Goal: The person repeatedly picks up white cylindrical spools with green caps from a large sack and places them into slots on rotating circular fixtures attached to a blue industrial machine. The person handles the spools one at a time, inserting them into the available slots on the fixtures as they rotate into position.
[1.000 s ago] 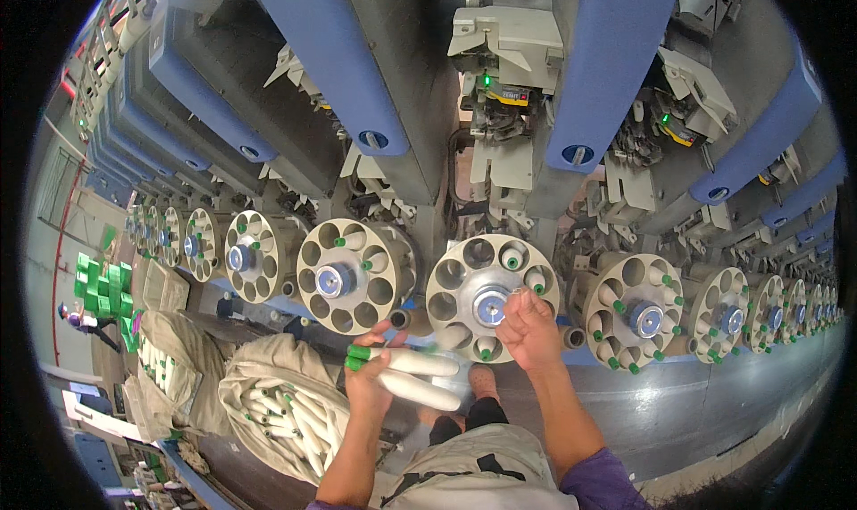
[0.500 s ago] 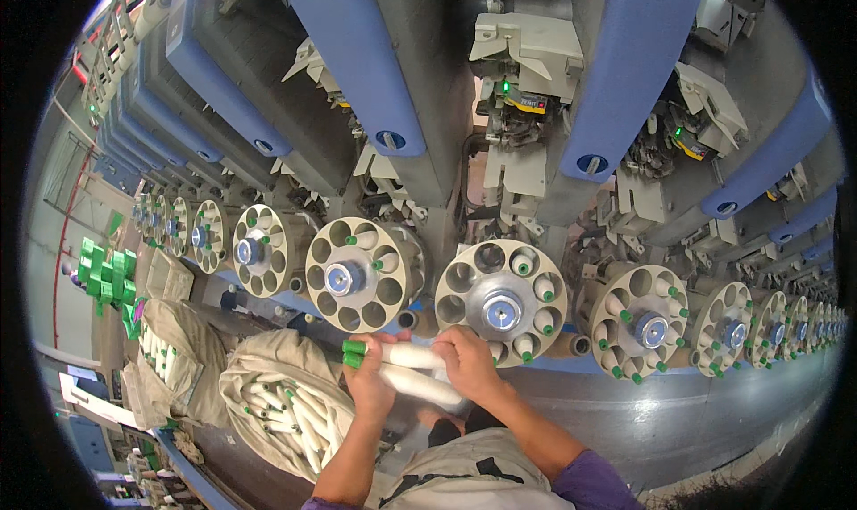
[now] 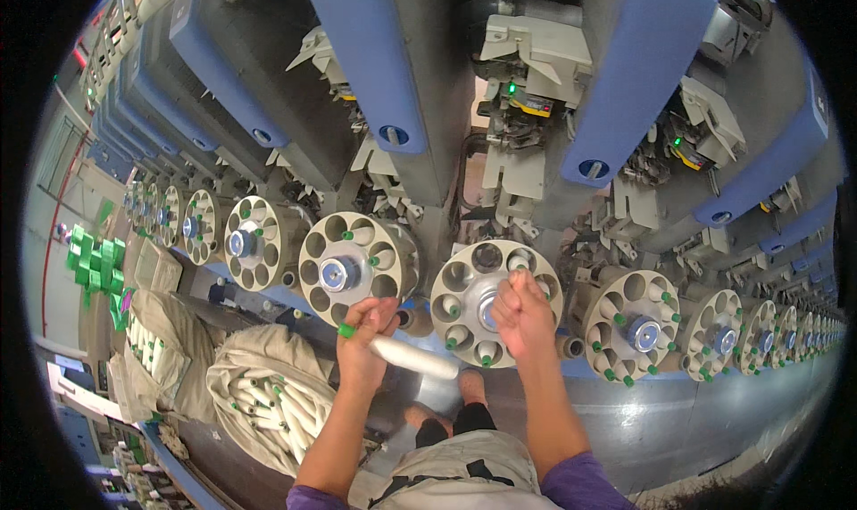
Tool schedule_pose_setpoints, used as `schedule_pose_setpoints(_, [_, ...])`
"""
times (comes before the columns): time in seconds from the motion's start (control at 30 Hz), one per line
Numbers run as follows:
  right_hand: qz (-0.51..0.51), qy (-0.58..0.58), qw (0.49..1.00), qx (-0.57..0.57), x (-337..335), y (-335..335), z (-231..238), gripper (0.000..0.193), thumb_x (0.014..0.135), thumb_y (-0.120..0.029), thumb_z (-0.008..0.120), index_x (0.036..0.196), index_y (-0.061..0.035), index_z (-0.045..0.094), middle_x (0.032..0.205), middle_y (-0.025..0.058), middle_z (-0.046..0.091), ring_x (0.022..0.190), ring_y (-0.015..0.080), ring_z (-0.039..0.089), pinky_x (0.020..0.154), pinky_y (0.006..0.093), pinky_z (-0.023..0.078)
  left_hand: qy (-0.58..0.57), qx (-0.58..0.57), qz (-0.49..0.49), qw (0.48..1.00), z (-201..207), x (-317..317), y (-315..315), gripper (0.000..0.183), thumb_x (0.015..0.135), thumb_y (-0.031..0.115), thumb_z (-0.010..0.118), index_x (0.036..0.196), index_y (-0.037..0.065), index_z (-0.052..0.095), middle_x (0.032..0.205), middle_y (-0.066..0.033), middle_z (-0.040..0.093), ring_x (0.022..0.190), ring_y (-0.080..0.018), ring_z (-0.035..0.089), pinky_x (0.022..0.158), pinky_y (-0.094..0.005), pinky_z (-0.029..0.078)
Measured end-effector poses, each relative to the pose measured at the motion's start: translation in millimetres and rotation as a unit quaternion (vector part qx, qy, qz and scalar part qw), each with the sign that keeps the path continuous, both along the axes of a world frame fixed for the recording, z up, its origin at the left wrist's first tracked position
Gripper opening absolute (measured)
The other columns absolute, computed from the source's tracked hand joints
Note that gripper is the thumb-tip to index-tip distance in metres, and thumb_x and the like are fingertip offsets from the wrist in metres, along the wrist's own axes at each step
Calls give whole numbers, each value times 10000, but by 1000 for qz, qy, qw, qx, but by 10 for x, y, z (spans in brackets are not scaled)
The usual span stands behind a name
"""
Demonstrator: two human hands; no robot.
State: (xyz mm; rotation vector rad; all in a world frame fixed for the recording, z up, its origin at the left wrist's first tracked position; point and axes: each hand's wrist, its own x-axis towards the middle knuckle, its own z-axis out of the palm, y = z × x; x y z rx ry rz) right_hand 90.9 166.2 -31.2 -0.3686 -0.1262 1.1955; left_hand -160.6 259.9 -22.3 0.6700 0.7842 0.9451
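My left hand [image 3: 366,336] is closed around a white yarn bobbin [image 3: 415,356] with a green end, its body slanting down to the right. My right hand [image 3: 525,312] makes a fist over the right part of a round cream magazine [image 3: 469,272], partly covering its blue-centred hub. Whatever the fingers may pinch is too small or hidden to make out. A white bobbin [image 3: 518,262] stands in the pocket just above this fist. Green-tipped bobbins [image 3: 457,336] fill pockets at the magazine's left and lower side.
Similar magazines stand in a row both ways, the left neighbour [image 3: 312,247] close to my left hand. Blue and grey machine housings [image 3: 375,73] rise behind. A cloth sack [image 3: 312,354] of bobbins sits at lower left, another sack [image 3: 183,331] beyond it. Green containers [image 3: 94,260] are stacked far left.
My right hand has left the bobbins and moved up and right to the magazine. One bobbin instead of two shows at my left hand. The magazine's bobbins now sit in different pockets.
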Motion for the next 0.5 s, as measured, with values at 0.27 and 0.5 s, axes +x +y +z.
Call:
schedule_pose_setpoints(0.27, [336,-668,662,-53,-1029,-311,214,521,998,-354,669,1369,-14,532,1223,285,663,1104,458,668,882,526,517,20,-124,-7,992,97,-455,225,425,988,139,675,1374,20,542,1222,-191,697,1232,-375,648,1090,-539,472])
schedule_pose_setpoints(0.5, [48,-368,900,-227,-476,-808,-612,215,1078,-160,539,940,-36,648,795,4,629,692,150,603,636,316,501,-26,-139,93,986,-43,-879,361,458,989,163,671,1402,30,524,1251,-210,671,1228,-407,646,1049,-585,502])
